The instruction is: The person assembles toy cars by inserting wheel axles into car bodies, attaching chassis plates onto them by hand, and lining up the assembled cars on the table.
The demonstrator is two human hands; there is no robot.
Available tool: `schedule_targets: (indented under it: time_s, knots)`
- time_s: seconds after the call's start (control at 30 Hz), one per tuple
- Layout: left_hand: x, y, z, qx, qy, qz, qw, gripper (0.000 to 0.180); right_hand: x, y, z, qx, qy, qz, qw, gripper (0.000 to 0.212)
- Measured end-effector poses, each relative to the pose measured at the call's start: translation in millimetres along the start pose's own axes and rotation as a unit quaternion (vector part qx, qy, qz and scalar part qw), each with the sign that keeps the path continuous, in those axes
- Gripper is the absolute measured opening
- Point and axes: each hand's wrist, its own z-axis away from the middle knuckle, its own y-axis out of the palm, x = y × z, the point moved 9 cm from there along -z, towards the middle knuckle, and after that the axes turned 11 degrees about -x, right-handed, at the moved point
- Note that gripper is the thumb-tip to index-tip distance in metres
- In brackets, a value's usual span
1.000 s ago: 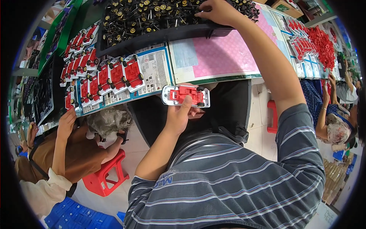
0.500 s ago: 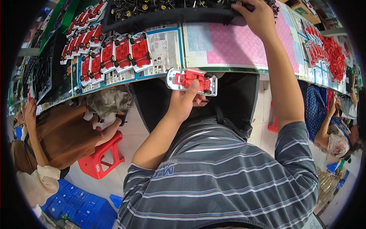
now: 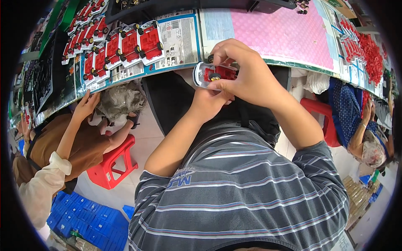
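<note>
Table (image 3: 217, 29) is spanning twelve o'clock; rows of wheeled toy cars (image 3: 130, 45) are lying toward ten. Nearer centre, left grip (image 3: 207, 102) is cradling an upturned toy car (image 3: 226, 74); right grip (image 3: 251, 75) is pinching a wheel axle (image 3: 215, 77) against it, seating unconfirmed.

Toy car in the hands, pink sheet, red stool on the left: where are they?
Toy car (image 3: 227, 73), head view: red underside.
Pink sheet (image 3: 282, 37), head view: its middle.
Red stool (image 3: 101, 171), head view: its side.
</note>
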Motion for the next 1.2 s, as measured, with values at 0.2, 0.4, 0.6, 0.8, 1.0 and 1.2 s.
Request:
schedule_targets:
  time_s: [0.2, 0.4, 0.6, 0.8, 1.0, 1.2]
  knots:
    - [2, -5, 5, -0.008, 0.019, -0.055, 0.998, 0.015, 11, 16, 3, 0.043, -0.051, 0.041, 0.997, 0.049]
    - [-8, -3, 12, -0.001, 0.059, -0.089, 0.994, 0.026, 15, 11, 9, 0.042, -0.028, 0.023, 0.998, 0.059]
    - [-23, -15, 27, -0.007, -0.022, -0.007, 1.0, 0.027, -10, -17, 12, 0.016, 0.012, 0.036, 0.999, 0.041]
    - [-33, -40, 32, -0.035, 0.005, 0.006, 0.999, 0.039, -11, -20, 10, -0.005, 0.012, 0.034, 0.999, 0.035]
    - [-49, -59, 33, -0.075, 0.009, 0.001, 0.997, 0.041, -17, -21, 0, -0.02, -0.007, 0.038, 0.999, 0.031]
    - [-71, -112, 50, -0.123, 0.048, -0.032, 0.991, 0.033, -23, -35, -19, -0.083, -0.107, 0.137, 0.981, 0.022]
